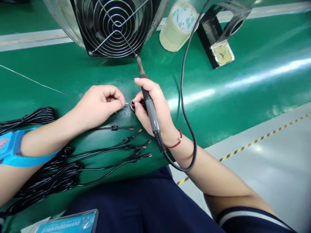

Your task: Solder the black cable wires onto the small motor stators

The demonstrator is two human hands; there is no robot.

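My left hand point(102, 103) is pinched on a cable end, whose thin stripped wires point(126, 103) stick out past the fingertips. Across the palm of my right hand point(159, 108) lies a soldering iron point(151, 113), its tip pointing away from me toward the fan grille. Between the thumb and fingertips of that same hand is a small round part point(132, 105) with a metallic rim and red inside. A small gap separates the part from the wires. Below my hands lie several black cables point(107, 150) with bare coloured wire ends. My fingers hide most of the round part.
A fan with a wire grille point(117, 28) stands at the back. Beside it are a tape roll point(178, 27) and a black iron stand point(211, 35) with a sponge point(222, 53). The iron's cord point(183, 81) loops around my right wrist. Solder wire point(34, 80) stretches at left.
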